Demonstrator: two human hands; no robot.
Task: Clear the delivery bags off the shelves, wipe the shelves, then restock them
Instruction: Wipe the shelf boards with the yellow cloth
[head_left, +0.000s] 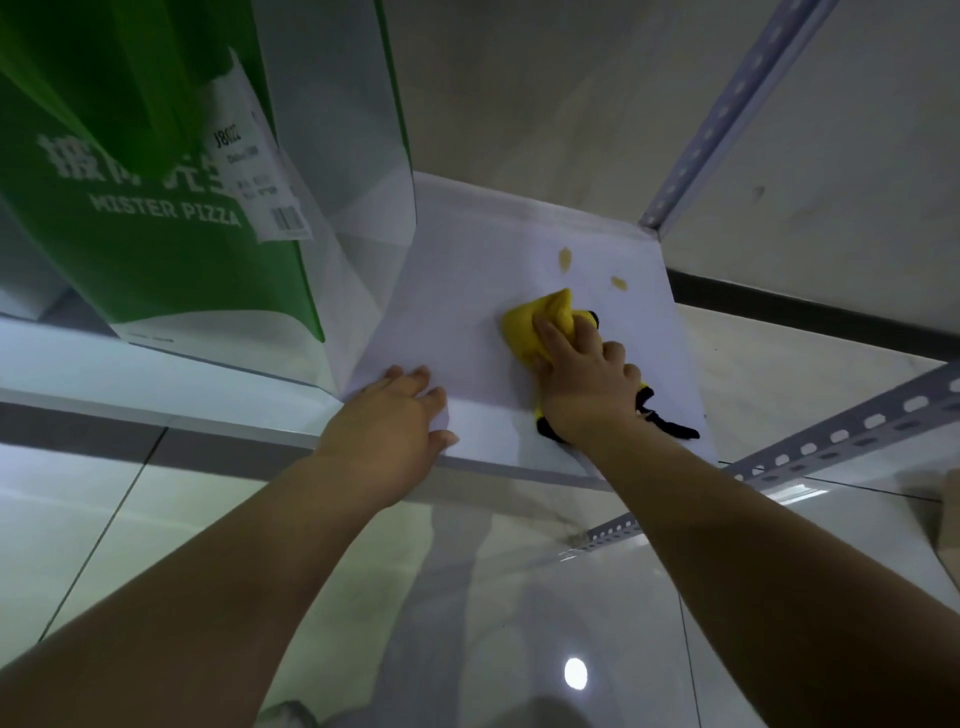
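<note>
Wiping step in hand: right hand (582, 379) clamped on yellow cloth (540, 325) on the shelf (467, 291), left hand (395, 410) flat with fingers relaxed at its front edge, green delivery bag (156, 208) still shelved left; next, push toward two brown stains (565, 258).

The cloth (540, 322) bunched in my right hand (587, 384) is soft, matt yellow fabric with a black trim. The shelf (467, 291) under it is a smooth white board with a dull sheen, marked by two yellowish-brown smears (564, 258). The green bag (171, 260) beside it looks like smooth coated paper, faintly glossy, with a thin printed paper slip (260, 176) stuck on. The slotted post (727, 119) is painted metal. The floor tiles (467, 597) are polished, mirroring a lamp.
</note>
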